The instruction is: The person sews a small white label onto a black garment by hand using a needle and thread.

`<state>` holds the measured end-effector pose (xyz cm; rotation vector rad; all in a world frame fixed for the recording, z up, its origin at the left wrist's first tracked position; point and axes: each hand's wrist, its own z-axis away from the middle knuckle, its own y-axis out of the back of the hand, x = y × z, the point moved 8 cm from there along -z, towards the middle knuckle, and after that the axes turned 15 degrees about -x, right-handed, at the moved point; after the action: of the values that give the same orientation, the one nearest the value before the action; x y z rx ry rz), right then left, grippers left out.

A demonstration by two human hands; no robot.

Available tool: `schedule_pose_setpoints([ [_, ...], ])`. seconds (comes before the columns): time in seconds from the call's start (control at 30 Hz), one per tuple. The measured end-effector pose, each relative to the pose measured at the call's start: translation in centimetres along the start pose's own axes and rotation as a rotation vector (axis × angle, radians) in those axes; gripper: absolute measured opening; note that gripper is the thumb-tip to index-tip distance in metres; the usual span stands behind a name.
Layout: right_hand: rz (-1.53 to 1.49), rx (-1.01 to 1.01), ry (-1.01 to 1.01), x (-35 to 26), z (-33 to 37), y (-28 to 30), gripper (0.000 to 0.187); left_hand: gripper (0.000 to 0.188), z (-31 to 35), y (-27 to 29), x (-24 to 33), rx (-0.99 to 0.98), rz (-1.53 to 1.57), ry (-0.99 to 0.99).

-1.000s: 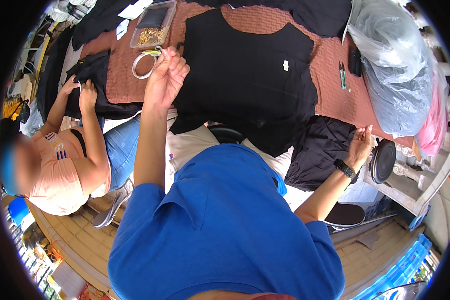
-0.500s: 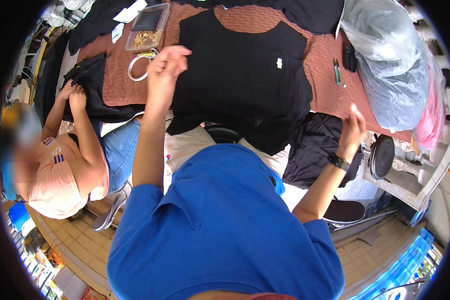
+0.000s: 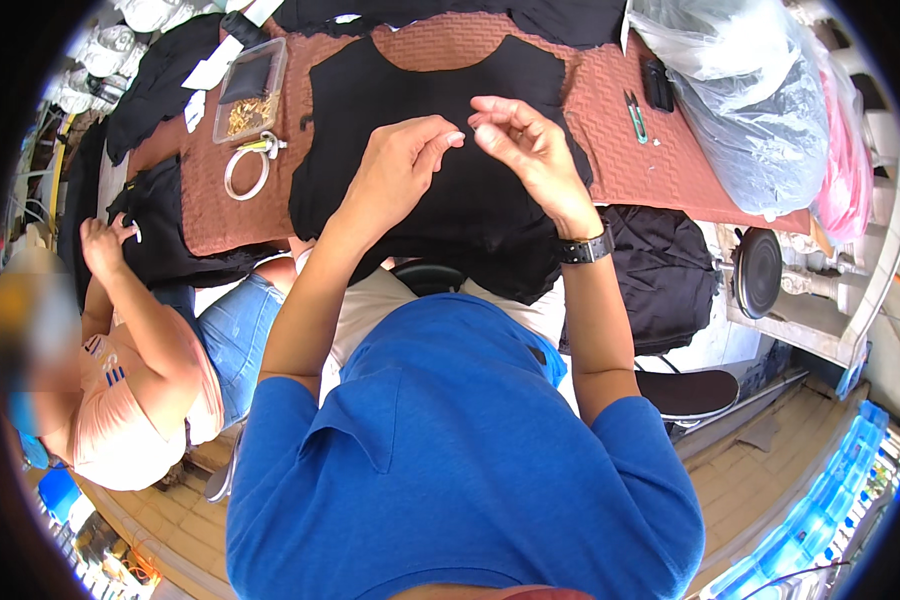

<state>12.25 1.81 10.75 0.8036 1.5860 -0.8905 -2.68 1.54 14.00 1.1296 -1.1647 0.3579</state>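
A black garment [image 3: 370,90] with a scooped neckline lies spread on the table before me, its lower edge hanging toward my lap. Over its middle my two hands are held close, fingertips facing with a small gap between them. Thumb and forefinger of my left hand [image 3: 402,168] are pinched together. My right hand [image 3: 538,160], with a dark watch on the wrist, has its fingers curled in toward the thumb. Anything between the fingertips of either hand is too small to make out. The white label on the garment is hidden from view.
On the brown cloth [image 3: 620,170] are a clear box of gold-coloured bits [image 3: 253,116], a white ring [image 3: 238,176], green thread snips [image 3: 637,120] and a black object [image 3: 658,85]. Plastic bags [image 3: 740,110] stand right. A co-worker [image 3: 135,390] handles black fabric at left.
My right hand has come in from the far right to beside my left hand. My left hand has moved right, over the garment. The whole view has shifted a little.
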Motion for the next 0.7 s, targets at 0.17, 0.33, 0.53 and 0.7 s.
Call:
schedule_pose_setpoints([
  [0.17, 0.023, 0.148, 0.018, 1.8, 0.6, 1.5, 0.017, 0.013, -0.6, -1.0, 0.3, 0.034, -0.034, -0.082],
  [0.33, -0.101, 0.174, 0.052, 2.6, 1.3, 1.3, 0.017, 0.011, -0.9, -1.2, 0.5, 0.170, -0.009, -0.147],
  [0.53, -0.337, 0.215, 0.032, 3.3, 2.2, 2.4, 0.021, 0.011, -1.6, -1.7, 0.3, 0.170, 0.039, -0.143],
  [0.7, -0.165, 0.167, 0.085, 1.8, 1.9, 2.2, 0.021, 0.010, -2.2, -2.6, 0.5, 0.143, 0.027, -0.190],
])
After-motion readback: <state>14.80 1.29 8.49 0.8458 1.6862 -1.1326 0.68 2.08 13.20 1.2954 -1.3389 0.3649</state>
